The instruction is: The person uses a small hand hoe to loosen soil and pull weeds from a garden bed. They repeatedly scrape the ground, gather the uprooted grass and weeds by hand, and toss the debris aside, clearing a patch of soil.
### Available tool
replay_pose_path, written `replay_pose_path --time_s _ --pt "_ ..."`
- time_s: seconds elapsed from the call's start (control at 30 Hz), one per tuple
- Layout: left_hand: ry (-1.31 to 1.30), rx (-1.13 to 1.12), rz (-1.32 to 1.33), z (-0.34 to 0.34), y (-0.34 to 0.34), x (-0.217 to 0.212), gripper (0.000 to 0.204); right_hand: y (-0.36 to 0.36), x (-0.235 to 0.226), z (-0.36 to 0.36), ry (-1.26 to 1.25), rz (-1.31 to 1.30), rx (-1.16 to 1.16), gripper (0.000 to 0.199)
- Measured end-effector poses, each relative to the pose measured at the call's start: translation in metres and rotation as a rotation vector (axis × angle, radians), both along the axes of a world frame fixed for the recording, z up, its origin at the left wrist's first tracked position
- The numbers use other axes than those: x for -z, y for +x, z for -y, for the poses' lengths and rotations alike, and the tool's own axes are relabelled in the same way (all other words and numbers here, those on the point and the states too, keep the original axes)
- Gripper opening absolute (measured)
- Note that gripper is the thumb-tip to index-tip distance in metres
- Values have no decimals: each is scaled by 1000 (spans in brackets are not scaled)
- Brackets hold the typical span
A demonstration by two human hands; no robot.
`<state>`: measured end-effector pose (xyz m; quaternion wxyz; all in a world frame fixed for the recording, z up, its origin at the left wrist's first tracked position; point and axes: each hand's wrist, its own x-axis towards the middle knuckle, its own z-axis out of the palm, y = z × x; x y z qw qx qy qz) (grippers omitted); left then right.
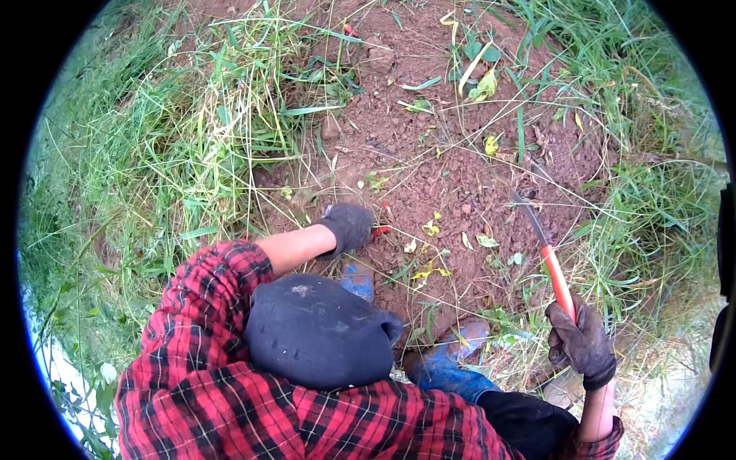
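Our left grip (349,226), in a dark glove, is closed low on the bare red-brown soil (452,165), fingers curled by a small red thing (381,229) we cannot identify; whether it is held we cannot tell. That arm reaches forward from a red plaid sleeve (215,284). Tall grass (176,146) crowds the left, and loose stalks and yellow leaves lie across the dirt. Near us, blue boots (441,368) press the soil. Farther right, our right grip (580,341) clasps the orange handle of a knife (548,261), its dark blade angled away to the far left, tip near the earth.
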<state>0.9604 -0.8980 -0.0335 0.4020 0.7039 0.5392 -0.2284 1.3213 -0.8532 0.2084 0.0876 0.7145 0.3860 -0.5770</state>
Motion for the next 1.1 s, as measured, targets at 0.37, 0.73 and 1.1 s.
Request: replay_pose_path --time_s 0.37,0.73,1.1 --pt "-417 -1168 733 9 -21 -84 42 -10 4 -4 -35 56 -70 25" --pt "866 -324 -571 -97 -290 -104 47 -9 5 -8 20 21 -79 27" --pt "55 -350 -711 43 -285 -55 38 16 11 0 53 78 -158 32"
